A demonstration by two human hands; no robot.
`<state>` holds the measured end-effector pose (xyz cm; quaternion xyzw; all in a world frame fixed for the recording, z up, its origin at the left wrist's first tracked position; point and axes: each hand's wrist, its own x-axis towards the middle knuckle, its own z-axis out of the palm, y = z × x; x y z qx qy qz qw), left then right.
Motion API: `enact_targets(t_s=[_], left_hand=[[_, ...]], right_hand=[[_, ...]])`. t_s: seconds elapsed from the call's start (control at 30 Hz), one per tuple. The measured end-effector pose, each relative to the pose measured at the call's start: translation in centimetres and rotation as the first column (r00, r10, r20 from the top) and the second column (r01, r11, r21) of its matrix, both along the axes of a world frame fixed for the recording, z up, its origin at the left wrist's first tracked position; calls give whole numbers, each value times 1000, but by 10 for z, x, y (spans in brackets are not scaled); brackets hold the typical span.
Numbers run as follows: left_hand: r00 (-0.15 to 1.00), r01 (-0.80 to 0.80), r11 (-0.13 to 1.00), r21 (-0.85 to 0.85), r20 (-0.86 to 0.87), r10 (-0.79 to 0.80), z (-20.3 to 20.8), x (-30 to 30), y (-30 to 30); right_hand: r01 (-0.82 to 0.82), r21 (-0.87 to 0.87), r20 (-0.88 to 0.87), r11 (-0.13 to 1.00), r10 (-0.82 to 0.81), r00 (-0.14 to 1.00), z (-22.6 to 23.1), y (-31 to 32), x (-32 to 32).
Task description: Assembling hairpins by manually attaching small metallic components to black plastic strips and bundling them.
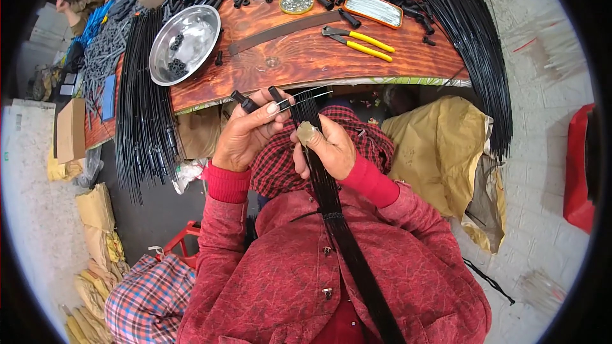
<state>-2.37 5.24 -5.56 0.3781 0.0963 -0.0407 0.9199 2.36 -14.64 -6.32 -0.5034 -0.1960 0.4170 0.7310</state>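
Strands (327, 194), black and skinny, are what both hands are on, in a flat bundle just on the wearer's side of the table (248, 86). Elbow room first: the hands sit right by the table's near edge, in the gap between that edge and the red jacket (274, 261). Out past the table's right-hand part, on the near side, a tan sack (433, 146) bulges up close to the right sleeve, so it's snugger there. Red stool (183, 240) is lower on the left, well apart from the table.

On the table, plain wood shows behind the near edge, with the bowl (191, 35) toward the left and yellow-handled pliers (370, 44) toward the right. More black rods (478, 44) hang over the right end.

As for direction: the bundle's long axis runs pretty much away from the table, down the jacket, veering right as it goes. The upper ends point at the table edge. A needle (319, 96) crosses them near the top, roughly along that edge, right end tipped up a bit.

Left hand (245, 129): thumb and finger pinch around the needle's left end, two black tubes (245, 101) held there too; can't tell exactly which fingers grip which. Right hand (331, 146): capped thumb pressed onto the strands, fingers curled behind.
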Motion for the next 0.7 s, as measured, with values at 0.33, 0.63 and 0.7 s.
enact_targets(t_s=[0.33, 0.63, 0.7], left_hand=[[998, 6, 989, -150, -61, -15, -9, 5, -2], [997, -41, 984, -174, -67, 30, -9, 7, -5], [998, -34, 980, -194, -58, 24, -11, 7, -5]], right_hand=[[30, -3, -17, 1000, -30, 999, -4, -1, 5], [20, 0, -6, 1000, -20, 1000, -4, -2, 6], [20, 2, -14, 1000, -20, 1000, -3, -1, 6]])
